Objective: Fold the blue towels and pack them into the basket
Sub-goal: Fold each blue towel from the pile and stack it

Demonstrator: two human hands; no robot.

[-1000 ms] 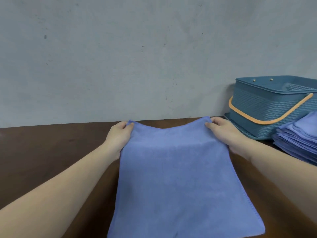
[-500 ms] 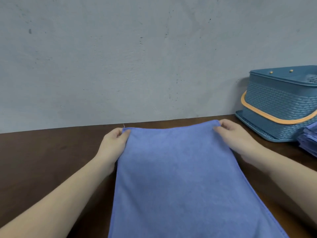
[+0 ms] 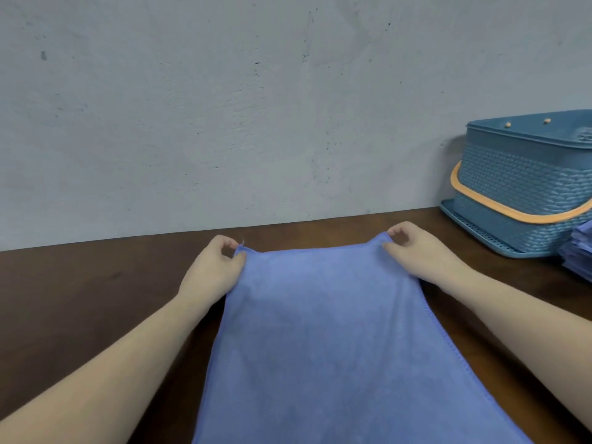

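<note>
Towel (image 3: 323, 341) runs off the bottom edge; your left hand (image 3: 213, 270) and right hand (image 3: 419, 251) each pinch a far corner.

The scene is lit evenly and rather dimly by soft, diffuse light, with no glare seen. Faint shadows are cast beside the forearms onto the dark brown wooden desk (image 3: 80, 302). Slight softness is noted throughout, and the pale grey plastered wall (image 3: 224, 107) is bent by wide-angle distortion towards the edges.
</note>
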